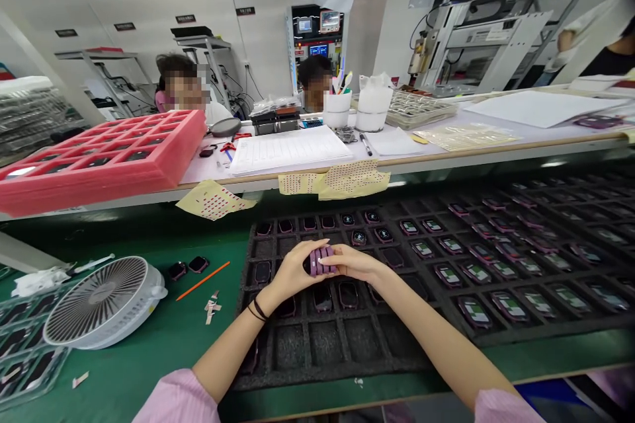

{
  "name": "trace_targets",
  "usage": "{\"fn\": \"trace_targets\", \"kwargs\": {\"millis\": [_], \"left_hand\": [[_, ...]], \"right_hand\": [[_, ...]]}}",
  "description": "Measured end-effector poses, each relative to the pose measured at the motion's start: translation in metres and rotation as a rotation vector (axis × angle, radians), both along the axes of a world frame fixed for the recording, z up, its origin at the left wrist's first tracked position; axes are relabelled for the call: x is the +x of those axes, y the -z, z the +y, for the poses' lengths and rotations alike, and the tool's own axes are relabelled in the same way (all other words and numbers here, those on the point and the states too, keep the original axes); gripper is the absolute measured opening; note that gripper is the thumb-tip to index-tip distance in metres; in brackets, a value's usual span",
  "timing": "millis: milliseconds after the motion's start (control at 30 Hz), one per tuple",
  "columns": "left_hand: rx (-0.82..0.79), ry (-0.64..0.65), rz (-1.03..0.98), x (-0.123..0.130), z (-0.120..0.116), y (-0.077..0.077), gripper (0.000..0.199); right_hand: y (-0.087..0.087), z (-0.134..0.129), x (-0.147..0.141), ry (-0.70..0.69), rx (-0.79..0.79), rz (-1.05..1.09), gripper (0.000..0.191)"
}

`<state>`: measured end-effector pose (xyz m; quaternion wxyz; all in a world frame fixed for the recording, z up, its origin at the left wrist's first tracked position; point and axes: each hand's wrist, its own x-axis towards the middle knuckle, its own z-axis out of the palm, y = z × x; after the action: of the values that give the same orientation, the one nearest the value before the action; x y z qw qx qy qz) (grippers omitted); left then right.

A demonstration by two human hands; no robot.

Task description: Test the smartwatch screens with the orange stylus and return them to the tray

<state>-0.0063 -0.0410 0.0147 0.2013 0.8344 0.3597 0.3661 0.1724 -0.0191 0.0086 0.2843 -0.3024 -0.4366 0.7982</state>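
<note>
Both hands meet above a black foam tray [310, 344]. My left hand [292, 271] and my right hand [353, 263] grip a purple smartwatch [320, 261] between them, their fingers covering much of it. Its screen is hidden. The tray's cells hold several similar watches, many with a green-and-white film on the screen, such as one smartwatch [473, 312] at the right. Some cells near my hands hold dark watches, and the lowest cells look bare.
A white desk fan [102, 301], two black watches [187, 268] and an orange stick [203, 281] lie on the green mat at the left. Beyond stand a raised bench [397, 158], a pink foam tray [99, 152] and seated co-workers.
</note>
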Motion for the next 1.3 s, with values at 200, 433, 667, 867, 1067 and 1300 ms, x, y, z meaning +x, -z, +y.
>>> {"fn": "trace_targets", "kwargs": {"millis": [200,433,667,867,1067,1300], "left_hand": [[-0.031,0.056,0.038,-0.004,0.003,0.000,0.048],[-0.059,0.060,0.065,-0.005,0.007,0.001,0.045],[-0.157,-0.123,-0.135,-0.003,0.008,-0.007,0.052],[-0.620,-0.342,-0.684,0.000,0.019,-0.004,0.072],[-1.082,-0.180,-0.959,0.001,0.021,-0.004,0.047],[-1.178,-0.155,-1.012,-0.006,0.024,-0.008,0.039]], "right_hand": [[-0.002,-0.004,-0.008,0.081,-0.009,-0.045,0.038],[0.007,-0.004,-0.014,0.162,0.007,-0.042,0.041],[0.004,0.003,-0.010,0.328,0.034,0.049,0.037],[0.008,0.016,-0.001,0.493,-0.028,0.191,0.046],[0.020,0.016,-0.007,0.478,-0.037,0.153,0.048],[0.022,0.011,-0.015,0.449,-0.020,0.116,0.045]]}}
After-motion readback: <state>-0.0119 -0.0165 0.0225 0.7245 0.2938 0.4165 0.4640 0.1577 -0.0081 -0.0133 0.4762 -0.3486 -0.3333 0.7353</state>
